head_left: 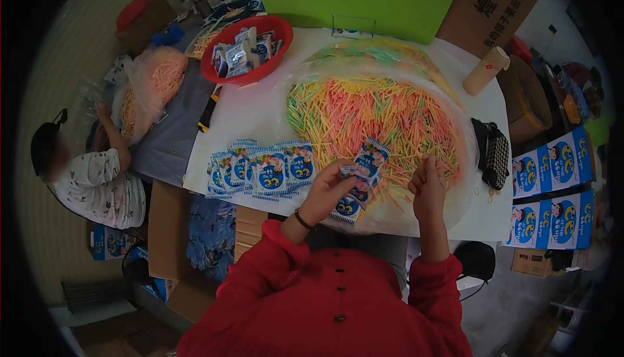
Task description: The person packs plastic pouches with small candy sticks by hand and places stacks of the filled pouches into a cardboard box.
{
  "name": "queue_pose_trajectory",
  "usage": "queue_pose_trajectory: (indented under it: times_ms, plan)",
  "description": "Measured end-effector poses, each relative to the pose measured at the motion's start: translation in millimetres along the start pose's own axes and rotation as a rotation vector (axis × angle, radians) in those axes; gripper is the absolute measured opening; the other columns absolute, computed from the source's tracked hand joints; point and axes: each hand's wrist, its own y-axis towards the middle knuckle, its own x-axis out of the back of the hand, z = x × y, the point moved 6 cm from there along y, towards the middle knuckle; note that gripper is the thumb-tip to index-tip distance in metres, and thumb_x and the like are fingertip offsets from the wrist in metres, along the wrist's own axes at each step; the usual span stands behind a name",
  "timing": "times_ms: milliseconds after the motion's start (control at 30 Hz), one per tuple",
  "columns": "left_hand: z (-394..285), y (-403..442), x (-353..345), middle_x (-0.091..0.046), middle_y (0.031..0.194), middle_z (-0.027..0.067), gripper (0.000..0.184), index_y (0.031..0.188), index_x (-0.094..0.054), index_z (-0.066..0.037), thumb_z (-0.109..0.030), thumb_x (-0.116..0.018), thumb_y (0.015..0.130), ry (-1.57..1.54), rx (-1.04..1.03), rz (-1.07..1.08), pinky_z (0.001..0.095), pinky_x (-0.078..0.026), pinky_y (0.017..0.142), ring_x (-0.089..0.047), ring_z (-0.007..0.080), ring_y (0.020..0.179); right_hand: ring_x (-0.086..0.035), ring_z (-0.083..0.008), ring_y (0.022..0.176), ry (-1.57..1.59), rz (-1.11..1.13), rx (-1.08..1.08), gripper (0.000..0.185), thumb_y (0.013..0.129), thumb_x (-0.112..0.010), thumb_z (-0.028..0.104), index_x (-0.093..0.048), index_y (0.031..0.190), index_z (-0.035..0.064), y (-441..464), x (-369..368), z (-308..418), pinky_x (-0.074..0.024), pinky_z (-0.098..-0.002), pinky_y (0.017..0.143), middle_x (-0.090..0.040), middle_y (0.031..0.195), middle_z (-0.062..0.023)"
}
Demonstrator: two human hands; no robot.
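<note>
My left hand (325, 191) is closed around small blue-and-white printed packets (369, 160), fanned at different angles above the table's front edge. Over the right part of a big clear plastic bag, my right hand (429, 191) has its fingers drawn together; whatever they may pinch is too small to make out. Thin pink, yellow and green sticks (364, 113) fill the open bag (465, 136) just beyond both hands. Left of my left hand, several more blue-and-white packets (270, 170) lie in an overlapping pile.
A red basin (286, 32) of packets stands at the back left, near a yellow-black cutter (208, 110). A beige cylinder (484, 74) and a dark patterned pouch (497, 162) lie at the right. Another person (104, 181) works at the left beside a bag of sticks (156, 84).
</note>
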Motion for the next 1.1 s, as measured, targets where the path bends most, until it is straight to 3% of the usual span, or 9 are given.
queue_pose_trajectory:
  times_ms: [167, 433, 500, 567, 633, 767, 867, 933, 1100]
  plan:
    - [-32.9, -22.8, 26.8, -0.059, 0.113, 0.0059, 0.031, 0.119, -0.052, -0.004, 0.006, -0.056, 0.089, -0.129, -0.044, -0.237, 0.0296, -0.048, 0.091, -0.059, 0.014, 0.104, -0.024, -0.0047, 0.05, 0.012, -0.099, -0.009, 0.018, 0.102, -0.045, 0.03, -0.049, 0.097, 0.0136, -0.6, 36.3, -2.1, -0.0218, -0.0226, 0.044, -0.029, 0.064, 0.0054]
    - [-61.5, -12.2, 71.3, -0.058, 0.107, 0.005, 0.023, 0.109, -0.056, -0.003, 0.005, -0.058, 0.088, 0.413, -0.19, -0.382, 0.0231, -0.05, 0.079, -0.058, 0.0098, 0.094, -0.028, -0.0054, 0.05, -0.229, -0.167, 0.078, 0.03, 0.103, -0.04, 0.037, -0.053, 0.101, 0.0104, -6.3, 53.8, 21.6, -0.0283, -0.0234, 0.046, -0.029, 0.061, 0.0055]
    - [-67.1, -7.9, 77.4, -0.06, 0.11, 0.0089, 0.028, 0.114, -0.056, -0.004, 0.003, -0.06, 0.087, 0.882, -0.044, -0.492, 0.0221, -0.051, 0.078, -0.058, 0.0091, 0.092, -0.034, -0.0059, 0.053, -0.403, -0.156, 0.171, 0.03, 0.103, -0.041, 0.034, -0.056, 0.101, 0.0083, -1.9, 63.4, 30.1, -0.0328, -0.0229, 0.05, -0.035, 0.063, 0.0042]
    - [-65.4, -2.0, 79.1, -0.061, 0.112, 0.012, 0.036, 0.118, -0.056, -0.005, -0.004, -0.065, 0.083, 0.895, 0.113, -0.504, 0.0303, -0.048, 0.085, -0.058, 0.0161, 0.099, -0.04, -0.0064, 0.056, -0.578, -0.141, 0.256, 0.03, 0.103, -0.042, 0.031, -0.059, 0.101, 0.0062, 4.4, 70.0, 35.2, -0.0373, -0.0225, 0.054, -0.04, 0.065, 0.0028]
    - [-87.7, 5.7, 43.3, -0.061, 0.11, 0.0121, 0.038, 0.115, -0.059, -0.006, -0.013, -0.069, 0.079, 2.011, -0.379, -0.437, 0.0397, -0.04, 0.092, -0.054, 0.0255, 0.106, -0.052, -0.012, 0.065, -0.882, -0.106, 0.384, 0.028, 0.101, -0.046, 0.022, -0.061, 0.097, -0.0001, 11.9, 64.3, 43.2, -0.0448, -0.0269, 0.063, -0.053, 0.072, -0.0042]
    - [-77.0, 24.8, 13.4, -0.06, 0.103, 0.0108, 0.038, 0.106, -0.062, -0.006, -0.023, -0.072, 0.074, 1.939, -0.43, -0.474, 0.0439, -0.033, 0.09, -0.049, 0.0316, 0.106, -0.06, -0.0209, 0.074, -1.098, -0.029, 0.592, 0.029, 0.095, -0.055, 0.023, -0.061, 0.098, -0.005, 44.1, 33.0, 57.1, -0.0483, -0.0336, 0.069, -0.062, 0.081, -0.013]
    - [-34.7, 47.4, -4.3, -0.057, 0.097, 0.0099, 0.03, 0.093, -0.062, -0.007, -0.025, -0.075, 0.072, 1.71, -0.333, -0.293, 0.0421, -0.035, 0.083, -0.049, 0.0298, 0.098, -0.064, -0.0291, 0.079, -1.507, -0.11, 0.496, 0.04, 0.089, -0.062, 0.034, -0.064, 0.097, -0.006, 86.6, 6.7, 50.8, -0.0498, -0.0384, 0.071, -0.064, 0.084, -0.0187]
    - [-10.9, 59.8, -2.8, -0.056, 0.092, 0.0092, 0.028, 0.084, -0.059, -0.008, -0.028, -0.076, 0.07, 1.804, -0.229, -0.279, 0.0415, -0.035, 0.08, -0.049, 0.0298, 0.095, -0.067, -0.0315, 0.081, -1.748, -0.092, 0.094, 0.048, 0.081, -0.067, 0.041, -0.067, 0.092, -0.0057, 112.8, -1.8, 39.3, -0.0513, -0.0407, 0.071, -0.066, 0.085, -0.0212]
    - [1.3, 67.7, 8.8, -0.056, 0.083, 0.0087, 0.027, 0.077, -0.056, -0.008, -0.028, -0.074, 0.073, 1.631, -0.199, -0.214, 0.0414, -0.036, 0.077, -0.052, 0.0298, 0.087, -0.067, -0.036, 0.089, -1.755, 0.088, -0.278, 0.04, 0.082, -0.062, 0.037, -0.069, 0.092, -0.0014, 147.8, 3.5, 28.7, -0.0523, -0.0448, 0.078, -0.067, 0.094, -0.0254]
